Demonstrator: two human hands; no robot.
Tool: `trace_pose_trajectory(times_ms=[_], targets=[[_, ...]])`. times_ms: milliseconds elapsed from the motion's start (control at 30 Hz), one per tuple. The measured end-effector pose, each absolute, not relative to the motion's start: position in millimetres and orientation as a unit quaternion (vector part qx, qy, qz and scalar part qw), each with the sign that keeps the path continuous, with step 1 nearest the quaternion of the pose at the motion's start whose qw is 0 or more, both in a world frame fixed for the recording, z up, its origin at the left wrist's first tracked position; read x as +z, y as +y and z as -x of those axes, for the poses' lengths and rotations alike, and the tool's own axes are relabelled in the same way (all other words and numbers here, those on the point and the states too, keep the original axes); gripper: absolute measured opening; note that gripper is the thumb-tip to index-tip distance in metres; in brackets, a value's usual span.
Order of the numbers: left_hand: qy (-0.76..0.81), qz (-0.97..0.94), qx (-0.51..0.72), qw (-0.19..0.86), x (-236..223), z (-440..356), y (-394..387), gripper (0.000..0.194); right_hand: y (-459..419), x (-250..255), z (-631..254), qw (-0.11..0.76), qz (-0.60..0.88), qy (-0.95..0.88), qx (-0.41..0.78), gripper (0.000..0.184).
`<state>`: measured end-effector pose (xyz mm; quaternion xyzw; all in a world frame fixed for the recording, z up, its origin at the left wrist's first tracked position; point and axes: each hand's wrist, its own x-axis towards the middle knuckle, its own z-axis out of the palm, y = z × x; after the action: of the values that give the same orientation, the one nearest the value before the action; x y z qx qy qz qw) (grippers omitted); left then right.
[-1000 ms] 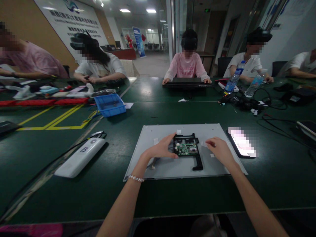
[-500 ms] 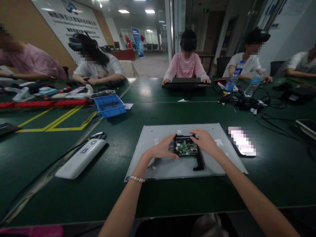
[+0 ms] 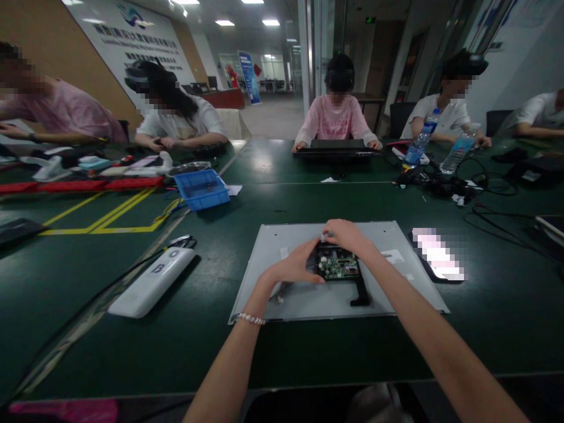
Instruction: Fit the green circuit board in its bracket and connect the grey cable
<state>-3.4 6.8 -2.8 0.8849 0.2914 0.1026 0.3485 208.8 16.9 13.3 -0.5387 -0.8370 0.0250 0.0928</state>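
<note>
A flat grey metal panel (image 3: 379,299) lies on the green table in front of me. On it sits a black plastic bracket (image 3: 362,294) around a green circuit board (image 3: 337,265). My left hand (image 3: 296,264) grips the bracket's left side, thumb near its lower edge and fingers at its upper left corner. Bent over that same corner, close to the left fingertips, my right hand (image 3: 346,235) has its fingers pinched together. What they hold, if anything, is hidden. A cable with a small connector (image 3: 279,298) lies on the panel below my left hand.
A white power bank (image 3: 152,282) with a cable lies to the left, a lit phone (image 3: 438,255) right of the panel. Farther back are a blue plastic basket (image 3: 202,191), water bottles (image 3: 420,141) and tangled black cables (image 3: 436,179). Several people sit across the table.
My right hand has moved left along the bracket's top edge to its upper left corner, and its fingers have drawn together. My left hand keeps its place on the bracket. The view has shifted slightly.
</note>
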Motion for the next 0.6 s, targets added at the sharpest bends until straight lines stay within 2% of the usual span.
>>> trace_pose_trajectory(times_ms=[200,600], targets=[[0.300,-0.883,0.097,0.348,0.6,3.7,4.6,0.106,11.2,17.1,-204.5,0.067,0.552,-0.831,-0.010,0.025],[0.309,-0.878,0.076,0.357,5.6,3.5,2.9,0.107,-43.8,-6.4,-281.2,0.118,0.628,-0.768,-0.040,0.025]])
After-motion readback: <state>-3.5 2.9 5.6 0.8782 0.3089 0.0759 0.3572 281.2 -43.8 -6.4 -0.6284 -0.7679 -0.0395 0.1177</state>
